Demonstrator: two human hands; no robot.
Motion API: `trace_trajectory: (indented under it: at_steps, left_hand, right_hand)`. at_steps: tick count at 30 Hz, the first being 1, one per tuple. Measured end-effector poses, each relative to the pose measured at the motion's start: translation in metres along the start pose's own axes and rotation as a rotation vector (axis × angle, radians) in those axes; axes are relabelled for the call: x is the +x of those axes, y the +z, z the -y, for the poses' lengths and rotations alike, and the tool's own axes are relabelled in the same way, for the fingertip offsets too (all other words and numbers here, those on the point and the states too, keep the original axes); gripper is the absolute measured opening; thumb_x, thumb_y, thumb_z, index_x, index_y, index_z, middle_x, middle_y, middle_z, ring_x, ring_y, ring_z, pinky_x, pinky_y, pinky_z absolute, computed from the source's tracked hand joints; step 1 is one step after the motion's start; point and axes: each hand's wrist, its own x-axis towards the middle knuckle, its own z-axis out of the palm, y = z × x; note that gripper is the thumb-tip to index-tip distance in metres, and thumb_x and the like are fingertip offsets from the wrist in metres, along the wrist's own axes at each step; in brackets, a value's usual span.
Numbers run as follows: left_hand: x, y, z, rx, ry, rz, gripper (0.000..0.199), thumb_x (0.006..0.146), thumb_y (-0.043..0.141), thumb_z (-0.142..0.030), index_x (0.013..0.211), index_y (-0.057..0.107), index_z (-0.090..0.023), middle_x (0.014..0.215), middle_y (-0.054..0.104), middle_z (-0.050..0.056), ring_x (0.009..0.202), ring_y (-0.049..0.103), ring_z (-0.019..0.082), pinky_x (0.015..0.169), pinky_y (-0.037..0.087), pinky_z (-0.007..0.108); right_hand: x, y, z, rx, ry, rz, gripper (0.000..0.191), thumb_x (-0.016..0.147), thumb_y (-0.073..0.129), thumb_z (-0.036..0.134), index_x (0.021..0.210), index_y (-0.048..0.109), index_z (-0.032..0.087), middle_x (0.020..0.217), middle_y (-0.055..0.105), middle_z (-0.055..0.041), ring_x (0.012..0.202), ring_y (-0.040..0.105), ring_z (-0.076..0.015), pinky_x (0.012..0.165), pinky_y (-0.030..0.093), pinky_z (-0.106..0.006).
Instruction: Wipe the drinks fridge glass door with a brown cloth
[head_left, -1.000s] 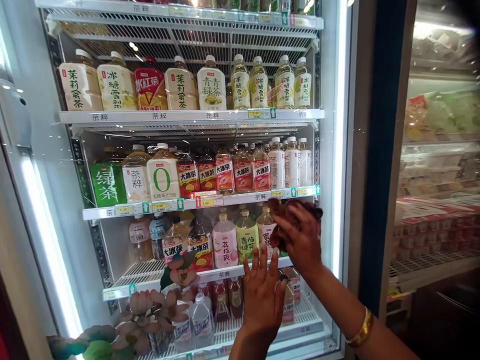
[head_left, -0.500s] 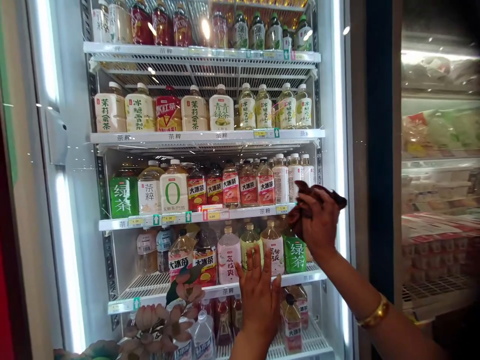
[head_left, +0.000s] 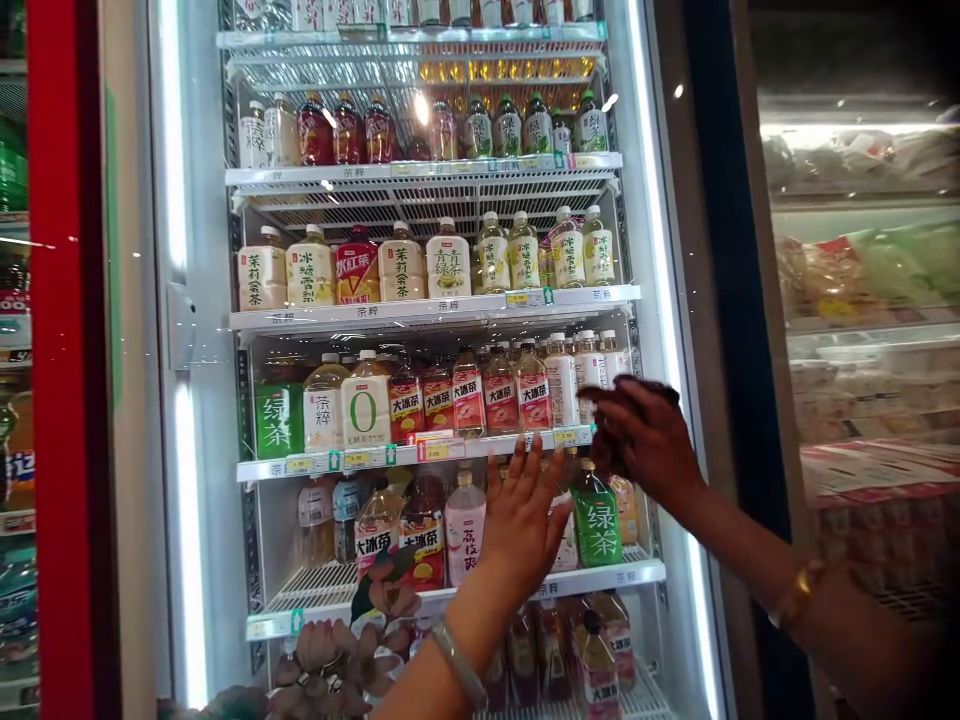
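My left hand (head_left: 521, 520) is raised with its fingers spread and the palm towards the glass door of a lit drinks cooler. It covers part of a row of bottles, and a silver bangle (head_left: 459, 665) circles its wrist. To its right and a little higher, my right hand (head_left: 652, 450) grips a bunched dark brown cloth (head_left: 651, 393) at the glass. A gold bangle (head_left: 801, 592) is on that wrist. Behind the cloth, near the right end of the shelves, stand white-capped bottles (head_left: 559, 375) and a green tea bottle (head_left: 598, 520).
Shelves of bottled drinks fill the cooler, such as a red tea bottle (head_left: 357, 262). A pale door lock or handle plate (head_left: 181, 325) sits at the left. Flower shapes (head_left: 330, 655) show low on the glass. Another cooler with packaged food (head_left: 855, 275) stands right, beyond a dark post (head_left: 731, 300).
My view has tilted up and shifted left. My left hand has moved up across the glass, its forearm now slanting from lower left. My right hand stays near the shelf's right end with the cloth.
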Motion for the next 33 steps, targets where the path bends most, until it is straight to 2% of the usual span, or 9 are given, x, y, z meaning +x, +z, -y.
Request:
trace_trajectory:
  at_steps: [4,10,16,20,22,25,27,29,33]
  left_hand:
    - [0.057,0.002,0.004,-0.074,0.016,0.002,0.076,0.105,0.044,-0.049,0.168,0.011,-0.023,0.174,0.02,0.014,0.164,0.012,0.028,0.131,0.014,0.059]
    - [0.108,0.011,0.003,-0.127,0.216,0.025,0.096,0.097,0.044,-0.07,0.168,0.009,-0.015,0.175,0.012,0.018,0.164,0.004,0.029,0.132,0.012,0.055]
    - [0.177,0.01,-0.004,-0.085,0.436,-0.032,0.094,0.093,0.047,-0.075,0.165,0.026,-0.019,0.175,0.017,0.014,0.165,0.003,0.029,0.134,0.006,0.048]
    - [0.206,0.004,-0.002,0.035,0.666,0.015,0.087,0.094,0.052,-0.07,0.164,0.032,-0.022,0.173,0.027,0.013,0.163,0.016,0.03,0.133,0.013,0.05]
    - [0.207,0.0,0.002,0.077,0.786,-0.008,0.065,0.099,0.055,-0.055,0.158,0.043,-0.029,0.165,0.044,0.01,0.156,0.035,0.029,0.13,0.023,0.05]
    - [0.21,-0.009,0.01,0.16,0.899,-0.053,0.036,0.103,0.052,-0.035,0.136,0.065,-0.029,0.132,0.069,0.008,0.121,0.062,0.025,0.113,0.043,0.045]
    - [0.219,-0.017,0.016,0.233,0.876,-0.083,0.028,0.103,0.049,-0.032,0.121,0.07,-0.026,0.114,0.072,0.008,0.103,0.063,0.024,0.097,0.048,0.044]
    - [0.232,-0.023,0.018,0.29,0.723,-0.15,0.028,0.103,0.048,-0.036,0.114,0.07,-0.024,0.107,0.071,0.01,0.099,0.061,0.027,0.089,0.046,0.046]
    - [0.247,-0.016,0.008,0.284,0.437,-0.218,0.032,0.1,0.05,-0.046,0.111,0.069,-0.023,0.111,0.069,0.013,0.106,0.06,0.033,0.091,0.041,0.05]
  right_hand:
    - [0.062,0.028,0.016,0.008,0.122,-0.081,0.032,0.096,0.054,0.032,0.122,0.072,0.029,0.143,0.058,-0.0111,0.135,0.053,-0.0314,0.116,0.042,-0.061]
    - [0.061,0.032,0.03,0.448,0.297,0.03,0.037,0.097,0.053,0.042,0.128,0.069,0.032,0.155,0.054,-0.0047,0.15,0.039,-0.0264,0.129,0.021,-0.058]
    - [0.068,0.015,0.009,0.624,0.324,0.032,0.059,0.107,0.017,0.051,0.141,0.06,0.028,0.139,0.068,-0.0053,0.133,0.061,-0.0195,0.113,0.05,-0.046]
    - [0.083,-0.007,-0.015,0.591,0.324,0.006,0.056,0.106,0.024,0.053,0.136,0.063,0.026,0.122,0.075,-0.0066,0.115,0.071,-0.0223,0.099,0.059,-0.044]
    - [0.088,-0.017,-0.027,0.514,0.325,-0.038,0.048,0.103,0.036,0.051,0.13,0.066,0.024,0.126,0.073,-0.0095,0.119,0.068,-0.0261,0.104,0.056,-0.049]
    - [0.093,-0.02,-0.035,0.413,0.282,-0.047,0.035,0.098,0.05,0.042,0.12,0.072,0.025,0.135,0.068,-0.0103,0.134,0.058,-0.0301,0.121,0.039,-0.056]
    - [0.095,-0.013,-0.033,0.32,0.181,0.014,0.034,0.098,0.051,0.035,0.124,0.071,0.026,0.144,0.065,-0.0077,0.144,0.051,-0.0287,0.128,0.029,-0.055]
    - [0.097,-0.001,-0.031,0.187,0.058,0.075,0.041,0.101,0.045,0.032,0.137,0.064,0.026,0.154,0.058,-0.0054,0.151,0.044,-0.0257,0.131,0.023,-0.054]
    - [0.099,0.019,-0.038,0.001,-0.022,0.073,0.051,0.104,0.035,0.026,0.153,0.047,0.025,0.163,0.046,-0.0048,0.156,0.035,-0.0235,0.132,0.02,-0.058]
